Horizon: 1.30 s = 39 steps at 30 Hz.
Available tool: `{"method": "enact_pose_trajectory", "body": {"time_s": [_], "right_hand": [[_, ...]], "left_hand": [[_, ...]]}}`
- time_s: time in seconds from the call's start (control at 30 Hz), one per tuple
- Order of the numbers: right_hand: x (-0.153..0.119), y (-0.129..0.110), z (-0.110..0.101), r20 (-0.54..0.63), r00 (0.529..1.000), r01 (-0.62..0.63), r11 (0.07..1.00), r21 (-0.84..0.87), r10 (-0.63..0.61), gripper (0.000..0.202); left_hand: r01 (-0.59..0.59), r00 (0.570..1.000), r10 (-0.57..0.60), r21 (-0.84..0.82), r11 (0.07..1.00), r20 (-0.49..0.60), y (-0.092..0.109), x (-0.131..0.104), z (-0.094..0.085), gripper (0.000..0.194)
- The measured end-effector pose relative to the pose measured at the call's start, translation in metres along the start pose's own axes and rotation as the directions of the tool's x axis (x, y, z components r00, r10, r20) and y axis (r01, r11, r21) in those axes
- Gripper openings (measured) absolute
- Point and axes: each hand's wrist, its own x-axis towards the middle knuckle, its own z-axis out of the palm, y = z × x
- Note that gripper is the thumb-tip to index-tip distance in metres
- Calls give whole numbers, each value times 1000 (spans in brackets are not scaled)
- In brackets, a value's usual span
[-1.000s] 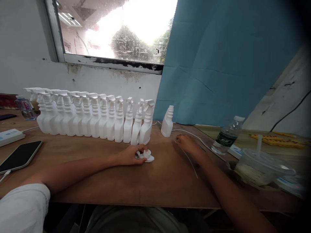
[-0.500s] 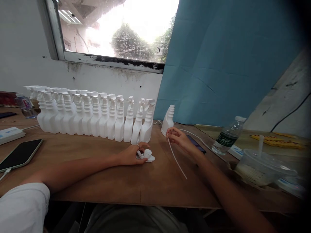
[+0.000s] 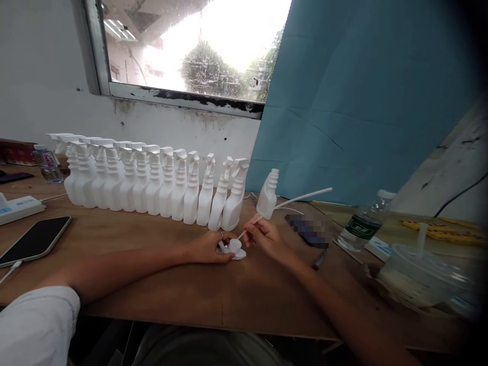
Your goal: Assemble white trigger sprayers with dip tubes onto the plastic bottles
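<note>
My left hand [image 3: 214,247] grips a white spray trigger head [image 3: 237,250] low over the brown table, its round collar turned up and partly covered by my fingers. Pinched in my right hand [image 3: 265,235] is a thin white dip tube [image 3: 305,196]. One end of the tube points down at the collar, close to it; whether it touches I cannot tell. The other end slants up to the right. Behind my right hand stands a white bottle [image 3: 268,195] without a spray head. Left of it, a row of white spray bottles [image 3: 154,190] with heads on stands upright.
On the left lie a phone [image 3: 34,240] and a power strip [image 3: 21,209], with a water bottle [image 3: 48,165] behind. To the right are a blurred-out phone [image 3: 307,229], a green-labelled water bottle [image 3: 364,223] and a plastic cup with a straw [image 3: 414,277]. The table's front edge [image 3: 221,328] runs near my body.
My right hand has moved left and down toward the spray head. The tube has swung from hanging below the hand to slanting up right. My left hand keeps its grip.
</note>
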Motion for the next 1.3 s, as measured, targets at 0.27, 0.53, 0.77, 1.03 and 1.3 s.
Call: {"method": "enact_pose_trajectory", "body": {"time_s": [0.27,0.53,0.77,1.03,1.3], "right_hand": [[2,7,4,90,995,-11,970,-244,34,29],[6,3,2,137,986,-46,939,-340,98,27],[3,15,6,122,987,-58,937,-344,106,28],[6,10,9,155,984,-16,910,-413,87,26],[-46,-38,-27,92,986,168,748,-642,-142,53]], "left_hand": [[-1,1000,1,-1,1000,-9,-2,0,1,41],[-3,1000,3,3,1000,-13,-5,0,2,42],[-23,1000,22,-29,999,-10,-10,1,3,44],[0,1000,0,-59,998,-3,-2,1,0,35],[83,996,-90,-414,907,2,39,38,3,40]]}}
